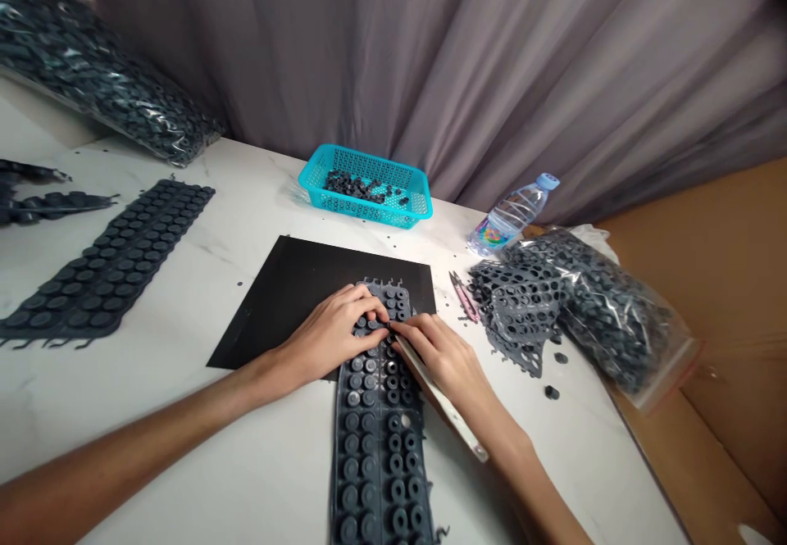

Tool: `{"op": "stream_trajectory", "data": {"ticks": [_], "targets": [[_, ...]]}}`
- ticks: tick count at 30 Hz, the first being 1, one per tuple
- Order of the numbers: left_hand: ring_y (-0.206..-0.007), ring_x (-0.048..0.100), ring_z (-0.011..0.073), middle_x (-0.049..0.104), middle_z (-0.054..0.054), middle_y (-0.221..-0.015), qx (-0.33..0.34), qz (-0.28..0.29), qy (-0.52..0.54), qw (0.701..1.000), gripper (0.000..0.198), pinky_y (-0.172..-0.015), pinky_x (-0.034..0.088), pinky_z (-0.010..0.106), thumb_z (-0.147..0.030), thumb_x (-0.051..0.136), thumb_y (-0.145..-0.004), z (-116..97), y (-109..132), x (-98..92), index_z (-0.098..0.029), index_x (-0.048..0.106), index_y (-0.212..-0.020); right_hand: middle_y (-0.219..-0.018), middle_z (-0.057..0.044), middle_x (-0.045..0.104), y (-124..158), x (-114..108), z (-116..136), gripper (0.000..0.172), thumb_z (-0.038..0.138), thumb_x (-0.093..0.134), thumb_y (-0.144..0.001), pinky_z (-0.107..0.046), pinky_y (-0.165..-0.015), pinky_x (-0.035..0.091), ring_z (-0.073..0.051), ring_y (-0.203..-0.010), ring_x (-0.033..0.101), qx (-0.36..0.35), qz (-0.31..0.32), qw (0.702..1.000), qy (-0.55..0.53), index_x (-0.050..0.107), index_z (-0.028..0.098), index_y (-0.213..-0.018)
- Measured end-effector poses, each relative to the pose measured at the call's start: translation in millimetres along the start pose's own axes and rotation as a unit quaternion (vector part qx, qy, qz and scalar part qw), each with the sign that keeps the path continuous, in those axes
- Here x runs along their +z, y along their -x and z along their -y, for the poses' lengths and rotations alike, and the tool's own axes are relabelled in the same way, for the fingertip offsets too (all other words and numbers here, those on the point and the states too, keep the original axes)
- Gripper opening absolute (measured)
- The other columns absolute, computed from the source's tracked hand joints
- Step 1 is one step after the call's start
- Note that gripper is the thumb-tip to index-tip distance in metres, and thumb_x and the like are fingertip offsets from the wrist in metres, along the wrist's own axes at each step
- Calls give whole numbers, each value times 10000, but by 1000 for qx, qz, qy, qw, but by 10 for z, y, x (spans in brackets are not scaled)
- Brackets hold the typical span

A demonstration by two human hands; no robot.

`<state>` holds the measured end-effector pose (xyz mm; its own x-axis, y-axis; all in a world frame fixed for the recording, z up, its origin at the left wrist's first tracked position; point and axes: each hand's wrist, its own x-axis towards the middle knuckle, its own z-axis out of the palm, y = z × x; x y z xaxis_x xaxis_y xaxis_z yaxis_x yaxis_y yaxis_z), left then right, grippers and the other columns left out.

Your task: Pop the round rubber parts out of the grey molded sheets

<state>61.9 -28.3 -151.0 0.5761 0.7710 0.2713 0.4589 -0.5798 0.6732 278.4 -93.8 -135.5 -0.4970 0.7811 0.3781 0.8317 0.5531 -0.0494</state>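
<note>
A dark grey rubber sheet [379, 414] covered in rows of round plugs runs lengthwise in front of me, its far end over a black mat [295, 283]. My left hand [338, 324] rests across the sheet, thumb and forefinger closed on one of its plugs; the fingertips hide most of it. From the right, my right hand [439, 352] is closed around a long, slim, pale tool [452, 414]. The tool's tip meets the sheet beside my left fingertips, while its other end points back toward me. One hole shows in the sheet's right half.
A turquoise basket [369, 209] holds small black rubber pieces. Another plug sheet [116, 262] lies left. Right are pink-handled snips [466, 297], holed sheet scraps [522, 307], a water bottle [513, 213] and a bag of pieces [615, 315]. A bigger bag [104, 78] stands far left.
</note>
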Motion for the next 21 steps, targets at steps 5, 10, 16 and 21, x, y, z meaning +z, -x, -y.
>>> {"op": "stream_trajectory", "data": {"ticks": [5,10,16,21], "targets": [[-940,594,186,607,-4,-952,-4,10,14,1000,98,-865,484,359,-264,678,-904,15,-6,4,-247,678,-1000,-1013,-99,700,-6,4,116,220,236,477,-1064,-376,-760,530,-247,-877,662,-12,5,998,68,636,162,-1196],[-946,592,190,599,1,-971,-6,28,26,999,101,-887,468,376,-283,666,-917,23,-7,-1,-246,672,-1011,-1180,-158,641,26,-61,70,299,276,417,-1079,-356,-701,537,-243,-888,684,221,-81,972,28,593,129,-1270],[-950,593,188,596,0,-982,-9,31,26,999,105,-888,463,376,-275,664,-912,14,3,-12,-250,669,-1013,-1043,-53,702,96,-170,-58,185,325,559,-1033,-320,-788,543,-189,-863,678,202,-39,962,-179,690,236,-1127],[-946,599,190,605,0,-979,-6,21,13,1000,104,-877,464,371,-272,665,-909,8,6,-13,-247,672,-1010,-1032,-52,722,56,-147,6,133,320,598,-1015,-331,-857,539,-205,-956,659,84,-6,973,-216,682,239,-1079]]}}
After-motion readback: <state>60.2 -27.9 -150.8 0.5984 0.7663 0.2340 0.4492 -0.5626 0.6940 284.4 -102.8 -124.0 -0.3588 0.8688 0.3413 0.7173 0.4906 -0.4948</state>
